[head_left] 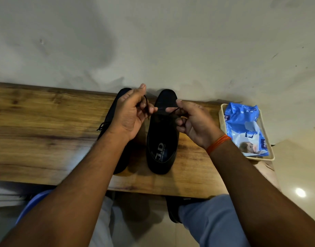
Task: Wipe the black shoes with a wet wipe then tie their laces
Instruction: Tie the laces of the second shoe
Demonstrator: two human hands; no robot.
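The lace [168, 111] of the right-hand black shoe [162, 132] is stretched taut between the two hands above the shoe's throat, a thin dark cord that will handle as soft, limp and light; I judge it best taken near its ends, where a pinch gives control of the loop, since it will slip through loose fingers. The shoe itself stands on the wooden tabletop [46, 122], toe toward twelve o'clock and heel toward six, its printed insole showing; it looks stiff enough to stay put while the lace is pulled. The left hand [130, 114] has its grip closed on one end of the lace, thumb and fingers pinched together, and the right hand [194, 122], with an orange thread band [218, 143] at the wrist, is pinched shut on the other end. At nine o'clock of this shoe lies the second black shoe [117, 104], largely covered by the left hand and forearm; its own lace [102, 126] trails out loosely, and it appears untied, though the view is too dark to be sure. Whether a knot has already formed under the fingers is hidden. At three o'clock, well apart, a blue pack of wet wipes [245, 127] lies in a pale tray [221, 120].
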